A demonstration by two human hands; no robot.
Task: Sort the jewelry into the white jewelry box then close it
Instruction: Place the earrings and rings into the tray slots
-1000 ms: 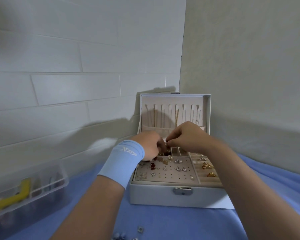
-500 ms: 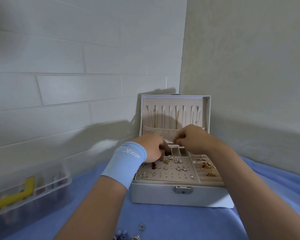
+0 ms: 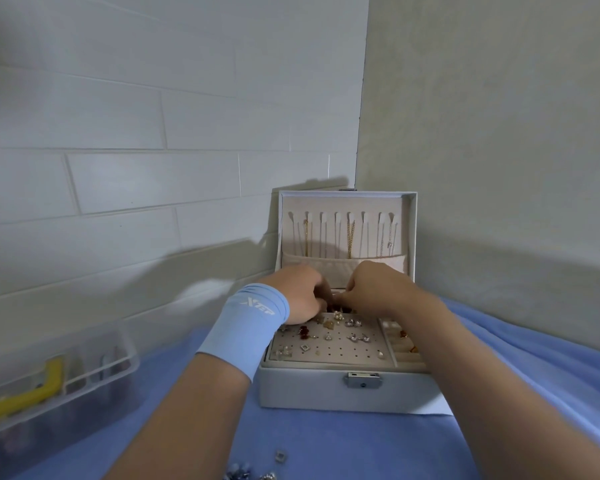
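- Bent over the white jewelry box (image 3: 326, 393), set open in the corner on a blue cloth (image 3: 361, 441), lid (image 3: 411, 230) stood upright against the wall, which leaves both hands free to work.
- Bringing the left hand (image 3: 297, 296), above a light-blue wristband (image 3: 246, 327), and the right hand (image 3: 378, 289) together knuckles up, fingers curled, tips meeting over the small rear compartments just behind the earring board (image 3: 343, 353).
- Cannot tell whether either hand pinches a piece, or which one: meeting point hidden behind the knuckles. Possibly a two-handed job on something tiny, such as a stud and its backing.
- Sorting by kind, to judge from the layout: studs pushed into the perforated board, gold pieces slotted into the ring rolls (image 3: 407, 356) at the right, necklaces (image 3: 350, 237) hung from the lid's hooks with tails tucked into the pocket below, presumably to prevent tangling once shut.
- Leaving loose pieces (image 3: 280, 456) on the cloth at the near edge, well apart from the box but within easy reach for the next pick.
- Leaving the latch (image 3: 362, 380) unfastened; closing not yet due with jewelry outside.
- Ignoring, at far left, a clear plastic organizer (image 3: 94, 365) with a yellow item inside.
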